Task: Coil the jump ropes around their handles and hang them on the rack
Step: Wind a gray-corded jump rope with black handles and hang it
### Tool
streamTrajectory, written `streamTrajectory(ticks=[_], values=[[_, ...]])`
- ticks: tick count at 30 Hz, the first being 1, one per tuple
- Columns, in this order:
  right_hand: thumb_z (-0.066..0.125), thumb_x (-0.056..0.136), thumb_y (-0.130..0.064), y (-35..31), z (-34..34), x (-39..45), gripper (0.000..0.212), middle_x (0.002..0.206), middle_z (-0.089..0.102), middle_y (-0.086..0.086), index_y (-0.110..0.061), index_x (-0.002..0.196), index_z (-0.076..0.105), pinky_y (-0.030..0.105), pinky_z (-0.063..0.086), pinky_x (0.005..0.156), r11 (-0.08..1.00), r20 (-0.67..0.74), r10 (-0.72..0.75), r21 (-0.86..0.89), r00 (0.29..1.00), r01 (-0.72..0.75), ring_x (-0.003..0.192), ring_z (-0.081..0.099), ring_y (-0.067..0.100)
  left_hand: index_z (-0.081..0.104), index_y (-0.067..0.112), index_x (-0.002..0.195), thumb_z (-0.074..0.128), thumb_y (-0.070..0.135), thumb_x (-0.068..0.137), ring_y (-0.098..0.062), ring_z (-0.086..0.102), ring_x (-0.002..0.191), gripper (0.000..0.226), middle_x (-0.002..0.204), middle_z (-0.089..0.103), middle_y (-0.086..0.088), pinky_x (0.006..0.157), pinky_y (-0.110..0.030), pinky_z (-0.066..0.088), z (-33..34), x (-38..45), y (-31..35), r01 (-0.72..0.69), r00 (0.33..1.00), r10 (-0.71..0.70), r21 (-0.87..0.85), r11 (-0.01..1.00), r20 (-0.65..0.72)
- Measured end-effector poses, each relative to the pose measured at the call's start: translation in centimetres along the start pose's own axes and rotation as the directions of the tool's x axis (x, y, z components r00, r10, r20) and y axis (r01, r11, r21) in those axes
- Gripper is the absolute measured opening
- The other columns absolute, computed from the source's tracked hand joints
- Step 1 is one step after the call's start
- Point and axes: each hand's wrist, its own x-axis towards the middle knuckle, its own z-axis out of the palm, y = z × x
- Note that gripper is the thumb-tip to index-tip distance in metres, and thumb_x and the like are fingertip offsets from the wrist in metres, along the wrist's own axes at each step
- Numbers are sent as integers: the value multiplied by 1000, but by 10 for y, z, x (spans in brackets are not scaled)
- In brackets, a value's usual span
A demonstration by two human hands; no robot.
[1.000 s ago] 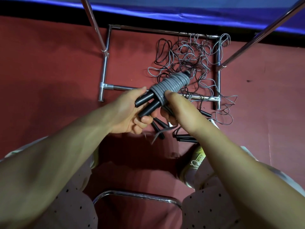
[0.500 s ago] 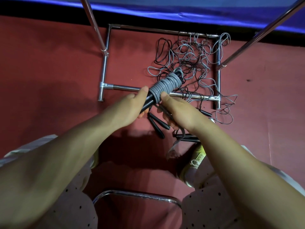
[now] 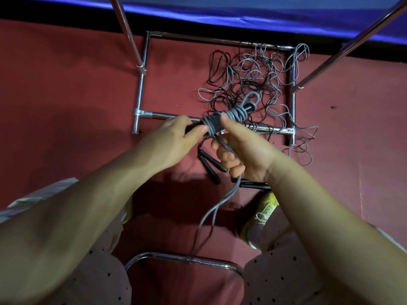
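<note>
Now both hands meet over the red floor (image 3: 66,89), just in front of the rack base (image 3: 141,100), and the grey jump rope (image 3: 222,119) sits wound in tight turns round its black handles (image 3: 248,107). Left hand (image 3: 174,137) grips the near end of those handles, thumb lying along the coil's edge. Right hand (image 3: 240,150) has its thumb pressed on top of the coil while the curled fingers pinch the loose grey tail (image 3: 211,214), which drops as 2 strands toward the chrome tube (image 3: 182,259) between the knees.

Behind the bundle, a tangle of black and grey ropes (image 3: 255,78) fills the right half of the rack base and spills over its right rail, with a few loops lying outside the front right corner. The left half of the frame shows bare red floor. Spare black handles (image 3: 209,166) lie on the floor under the hands, just inside the near rail, and another one (image 3: 253,185) is beside the yellow shoe (image 3: 264,208). 2 slanted rack poles, the left pole (image 3: 127,31) and the right pole (image 3: 352,42), rise from the side rails toward the top edge, leaving open room between them above the tangle. A blue band (image 3: 220,14) runs along the far edge of the floor
</note>
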Motion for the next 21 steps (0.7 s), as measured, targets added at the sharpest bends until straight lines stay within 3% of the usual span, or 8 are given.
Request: streamTrajectory(ticks=[6, 9, 11, 13, 15, 18, 21], values=[[40, 97, -47, 9, 2, 8, 42, 47, 37, -4, -13, 74, 51, 20, 15, 39, 976, -143, -168, -162, 975, 145, 41, 25, 10, 51, 22, 96, 65, 53, 77, -9, 51, 76, 38, 86, 52, 11, 65, -29, 38, -1, 2, -1, -7, 1000, 7, 22, 1000, 4], [49, 86, -41, 9, 1, 7, 33, 50, 42, 2, -13, 68, 51, 24, 18, 41, 925, -148, -307, -278, 940, 259, 44, 27, 17, 61, 20, 97, 76, 57, 61, -15, 61, 78, 54, 83, 66, 9, 75, -33, 49, -4, 5, -1, 98, 977, -54, -211, 973, 204], [49, 77, -40, 9, 2, 5, 27, 55, 36, 9, -16, 64, 47, 26, 14, 43, 901, -99, -371, -278, 923, 333, 47, 24, 17, 67, 19, 90, 70, 59, 62, -19, 65, 78, 49, 76, 72, 4, 79, -38, 51, -12, 0, 7, 319, 879, -87, -442, 838, 470], [49, 71, -43, 8, 1, 4, 29, 56, 34, 10, -16, 65, 45, 24, 15, 43, 893, -45, -413, -219, 910, 394, 46, 23, 16, 72, 12, 82, 45, 68, 69, -22, 66, 71, 64, 78, 72, -8, 73, -40, 53, -21, -3, 11, 540, 696, -16, -509, 670, 718], [47, 68, -50, 6, -2, 4, 40, 55, 32, 11, -10, 67, 44, 27, 14, 44, 884, -1, -440, -180, 898, 432, 46, 21, 17, 75, 6, 83, 31, 67, 73, -21, 65, 63, 76, 78, 70, -13, 57, -33, 55, -25, -4, 14, 615, 610, 108, -556, 559, 785], [45, 72, -55, 4, -5, 2, 42, 57, 30, 10, -15, 60, 47, 29, 12, 45, 884, -1, -427, -212, 904, 417, 47, 20, 16, 73, 7, 75, 33, 65, 75, -12, 49, 43, 71, 60, 58, -3, 39, -18, 41, -21, -7, 21, 666, 624, 101, -596, 449, 775], [39, 80, -56, 4, -5, 2, 42, 66, 32, 13, -20, 67, 56, 24, 13, 43, 881, 30, -412, -242, 911, 406, 46, 19, 14, 62, 10, 74, 35, 68, 75, -8, 33, 40, 64, 56, 47, 1, 40, -17, 28, -20, -6, 23, 657, 651, 62, -603, 453, 756]])
